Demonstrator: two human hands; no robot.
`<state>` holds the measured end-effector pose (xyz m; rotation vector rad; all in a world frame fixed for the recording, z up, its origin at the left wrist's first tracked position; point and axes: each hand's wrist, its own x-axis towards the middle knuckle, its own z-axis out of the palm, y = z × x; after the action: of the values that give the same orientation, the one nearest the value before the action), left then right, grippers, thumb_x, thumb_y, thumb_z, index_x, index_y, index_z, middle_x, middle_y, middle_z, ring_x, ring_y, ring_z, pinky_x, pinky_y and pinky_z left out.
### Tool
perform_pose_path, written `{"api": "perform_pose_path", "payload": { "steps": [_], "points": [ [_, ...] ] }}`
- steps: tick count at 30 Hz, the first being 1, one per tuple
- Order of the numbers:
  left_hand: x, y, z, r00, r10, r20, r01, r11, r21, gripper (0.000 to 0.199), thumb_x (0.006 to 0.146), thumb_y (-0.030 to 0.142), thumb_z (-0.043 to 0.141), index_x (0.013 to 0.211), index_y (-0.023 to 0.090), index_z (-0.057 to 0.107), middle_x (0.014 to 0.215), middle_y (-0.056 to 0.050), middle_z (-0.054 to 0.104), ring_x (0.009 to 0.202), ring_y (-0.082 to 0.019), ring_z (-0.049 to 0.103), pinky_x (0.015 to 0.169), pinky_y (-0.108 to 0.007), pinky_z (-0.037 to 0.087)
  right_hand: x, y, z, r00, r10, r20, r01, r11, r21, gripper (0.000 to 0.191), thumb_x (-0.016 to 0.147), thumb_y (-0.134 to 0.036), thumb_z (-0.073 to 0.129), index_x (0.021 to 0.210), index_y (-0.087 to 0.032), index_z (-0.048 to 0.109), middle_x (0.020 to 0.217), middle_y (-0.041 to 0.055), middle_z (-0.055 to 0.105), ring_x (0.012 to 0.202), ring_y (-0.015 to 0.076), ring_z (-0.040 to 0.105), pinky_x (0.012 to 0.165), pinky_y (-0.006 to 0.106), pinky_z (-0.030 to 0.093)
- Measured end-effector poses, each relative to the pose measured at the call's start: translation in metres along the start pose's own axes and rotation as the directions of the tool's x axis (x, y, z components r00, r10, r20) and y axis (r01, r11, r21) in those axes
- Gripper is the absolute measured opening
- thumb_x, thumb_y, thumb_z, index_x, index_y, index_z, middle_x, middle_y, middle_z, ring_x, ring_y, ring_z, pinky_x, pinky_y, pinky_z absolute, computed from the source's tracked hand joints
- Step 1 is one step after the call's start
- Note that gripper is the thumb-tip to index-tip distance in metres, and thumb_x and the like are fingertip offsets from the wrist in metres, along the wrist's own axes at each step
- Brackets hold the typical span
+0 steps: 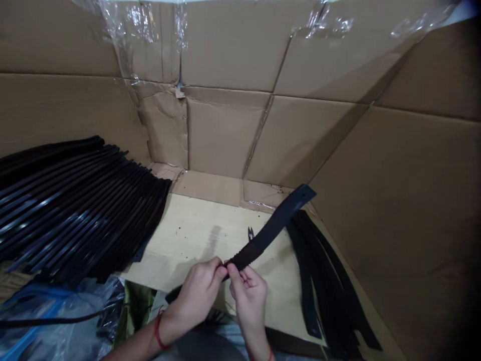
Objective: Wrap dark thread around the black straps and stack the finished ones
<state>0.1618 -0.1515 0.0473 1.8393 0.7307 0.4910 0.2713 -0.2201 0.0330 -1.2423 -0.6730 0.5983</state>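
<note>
Both my hands grip a flat black strap [280, 225] near the bottom middle of the view. My left hand [195, 296] pinches it just left of a ribbed, dark brown wrapped section [244, 255]. My right hand [250, 301] holds the same strap with its fingertips, right beside my left hand. The strap's upper end rises to the far right, and its lower end pokes out below my left hand. A small pair of black-handled snips [250, 233] lies on the pale board [184, 240], just beyond my hands and partly behind the strap.
A large fanned stack of black straps [78, 210] lies at the left. Looser black straps [323, 281] lie at the right. Cardboard walls [225, 130] with taped seams surround the board. A plastic bag with blue edging [60, 316] lies at the lower left.
</note>
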Motion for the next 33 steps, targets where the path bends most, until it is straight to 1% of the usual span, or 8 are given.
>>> {"api": "perform_pose_path", "payload": {
  "steps": [2, 7, 13, 18, 21, 26, 29, 33],
  "points": [
    [0.0, -0.002, 0.003, 0.988, 0.082, -0.131, -0.064, 0.989, 0.135, 0.045, 0.092, 0.049, 0.033, 0.093, 0.015, 0.062, 0.081, -0.009, 0.062, 0.076, -0.019, 0.057, 0.07, -0.028, 0.042, 0.0, 0.007, -0.001, 0.999, 0.042, 0.003, -0.042, 0.997, 0.065, 0.044, 0.071, -0.054, 0.075, 0.065, -0.013, 0.06, 0.048, -0.0053, 0.038, 0.04, 0.0046, 0.024, 0.036, 0.018, 0.021],
    [-0.002, -0.003, 0.002, 0.994, 0.066, 0.088, -0.054, 0.989, -0.138, 0.056, 0.09, 0.056, 0.037, 0.124, 0.015, 0.056, 0.095, -0.009, 0.065, 0.08, -0.018, 0.057, 0.072, -0.028, 0.045, 0.002, 0.01, -0.006, 0.986, 0.092, 0.137, -0.112, 0.984, 0.14, 0.045, 0.067, -0.051, 0.079, 0.086, -0.011, 0.069, 0.058, 0.0, 0.051, 0.044, 0.0058, 0.031, 0.039, 0.018, 0.026],
    [-0.004, -0.006, 0.002, 0.951, -0.11, 0.289, 0.192, 0.943, -0.271, 0.064, 0.087, 0.068, 0.025, 0.095, 0.015, 0.061, 0.068, -0.002, 0.053, 0.058, -0.012, 0.046, 0.056, -0.024, 0.039, 0.003, 0.003, -0.007, 0.973, 0.075, 0.217, -0.089, 0.994, 0.056, 0.043, 0.071, -0.053, 0.075, 0.069, -0.011, 0.065, 0.048, -0.0013, 0.047, 0.038, 0.0047, 0.026, 0.036, 0.019, 0.018],
    [0.005, -0.007, 0.006, 0.997, -0.07, 0.024, 0.074, 0.967, -0.244, 0.059, 0.081, 0.071, 0.042, 0.094, 0.015, 0.058, 0.074, -0.002, 0.053, 0.061, -0.011, 0.046, 0.054, -0.022, 0.036, 0.002, 0.014, -0.01, 0.999, -0.009, 0.039, 0.007, 0.999, 0.045, 0.04, 0.074, -0.05, 0.074, 0.073, -0.012, 0.064, 0.058, 0.0027, 0.057, 0.044, 0.008, 0.04, 0.038, 0.019, 0.028],
    [0.006, -0.006, 0.006, 0.933, -0.145, 0.33, 0.279, 0.871, -0.405, 0.071, 0.083, 0.072, 0.033, 0.122, 0.015, 0.05, 0.07, 0.001, 0.052, 0.047, -0.008, 0.036, 0.044, -0.022, 0.031, 0.002, 0.019, -0.01, 0.971, 0.051, 0.234, -0.088, 0.985, 0.151, 0.047, 0.068, -0.052, 0.078, 0.089, -0.013, 0.065, 0.057, 0.0017, 0.058, 0.042, 0.01, 0.043, 0.038, 0.02, 0.032],
    [0.002, -0.009, 0.005, 0.996, -0.062, 0.06, 0.078, 0.947, -0.312, 0.06, 0.084, 0.067, 0.042, 0.114, 0.017, 0.057, 0.083, -0.005, 0.058, 0.069, -0.013, 0.05, 0.066, -0.025, 0.043, 0.004, 0.006, -0.004, 0.989, 0.008, 0.148, -0.028, 0.99, 0.136, 0.041, 0.072, -0.052, 0.075, 0.074, -0.012, 0.068, 0.052, 0.0006, 0.055, 0.045, 0.0108, 0.048, 0.042, 0.02, 0.039],
    [-0.001, -0.013, 0.003, 0.867, -0.189, 0.462, 0.388, 0.837, -0.386, 0.071, 0.075, 0.079, 0.037, 0.1, 0.015, 0.056, 0.071, 0.0, 0.05, 0.051, -0.008, 0.036, 0.047, -0.022, 0.031, 0.002, -0.004, -0.005, 0.933, 0.061, 0.354, -0.11, 0.987, 0.121, 0.042, 0.067, -0.052, 0.079, 0.075, -0.011, 0.072, 0.054, 0.0031, 0.059, 0.048, 0.0125, 0.053, 0.045, 0.021, 0.043],
    [-0.003, -0.011, 0.006, 0.987, -0.105, 0.124, 0.141, 0.936, -0.323, 0.059, 0.076, 0.074, 0.046, 0.09, 0.018, 0.052, 0.074, 0.0, 0.052, 0.063, -0.01, 0.046, 0.058, -0.021, 0.039, 0.002, -0.011, -0.004, 0.999, -0.039, 0.028, 0.037, 0.995, 0.088, 0.036, 0.069, -0.048, 0.079, 0.069, -0.013, 0.071, 0.063, 0.0053, 0.065, 0.057, 0.0133, 0.057, 0.054, 0.021, 0.047]
  ]
}}
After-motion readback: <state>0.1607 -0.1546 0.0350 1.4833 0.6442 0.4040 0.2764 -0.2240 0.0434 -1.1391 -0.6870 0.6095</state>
